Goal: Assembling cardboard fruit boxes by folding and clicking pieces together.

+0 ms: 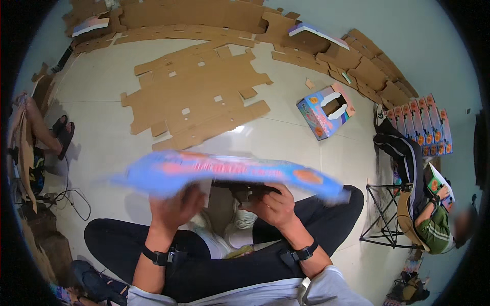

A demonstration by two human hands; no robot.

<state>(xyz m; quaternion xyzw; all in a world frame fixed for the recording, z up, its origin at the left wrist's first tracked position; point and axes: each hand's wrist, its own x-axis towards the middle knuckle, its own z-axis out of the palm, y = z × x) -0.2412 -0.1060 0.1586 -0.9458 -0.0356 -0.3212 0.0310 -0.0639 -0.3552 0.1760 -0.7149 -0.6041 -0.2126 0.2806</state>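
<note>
In front of me I hold a blue printed cardboard carton, with pink and orange print, wide and tilted nearly edge-on and blurred by motion. Its near underside shows dark gaps and a pale flap. My left hand grips the lower edge left of the middle, smeared by movement with its fingers partly hidden. On the right of the middle, my right hand has its fingers curled round the same lower edge. Black straps circle both wrists. The carton hangs above my crossed legs and white shoes.
A large flat brown cardboard sheet lies ahead on the tiled floor. Right of it stands a finished blue carton with a handle opening. Stacked cartons and a seated co-worker in green are at right. Another person's legs and cables are at left.
</note>
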